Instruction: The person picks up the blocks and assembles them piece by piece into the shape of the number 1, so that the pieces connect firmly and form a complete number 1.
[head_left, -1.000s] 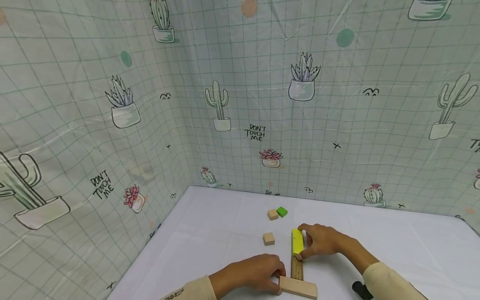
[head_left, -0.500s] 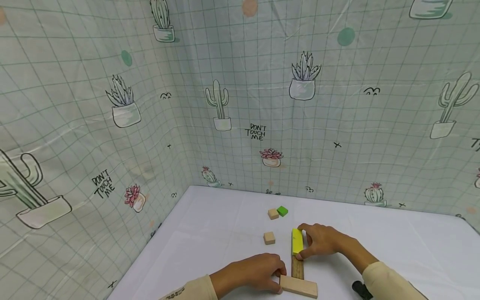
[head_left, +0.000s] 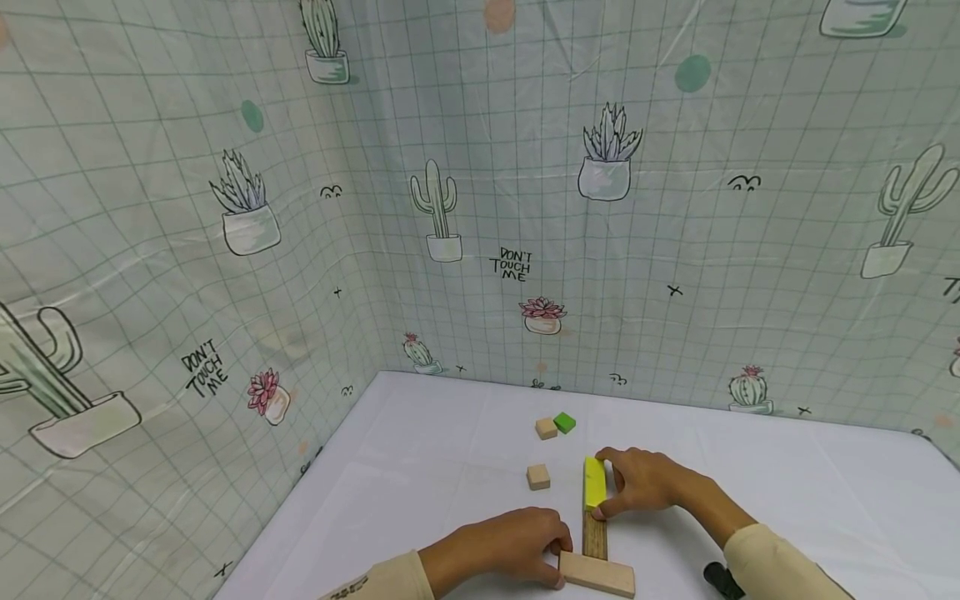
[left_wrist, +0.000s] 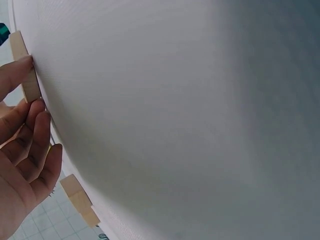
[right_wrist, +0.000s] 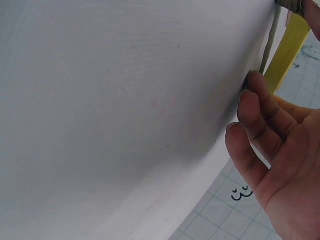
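Note:
A plain pale wooden block (head_left: 597, 574) lies crosswise at the table's near side. My left hand (head_left: 517, 546) pinches its left end between thumb and fingers; the left wrist view shows the thumb on the face of that pale block (left_wrist: 31, 82). A darker brown wooden strip (head_left: 595, 535) runs away from the block, meeting it near its middle. On the strip's far part sits a yellow block (head_left: 595, 483). My right hand (head_left: 645, 481) grips this yellow block by its two ends, thumb near, forefinger far. Part of the yellow block (right_wrist: 287, 50) shows in the right wrist view.
To the left of the yellow block lies a small pale cube (head_left: 537, 477). Farther back, another pale cube (head_left: 546, 428) touches a green cube (head_left: 565, 422). A black cylindrical object (head_left: 723, 581) lies by the right sleeve. A patterned curtain (head_left: 480, 208) stands behind the white table (head_left: 420, 450).

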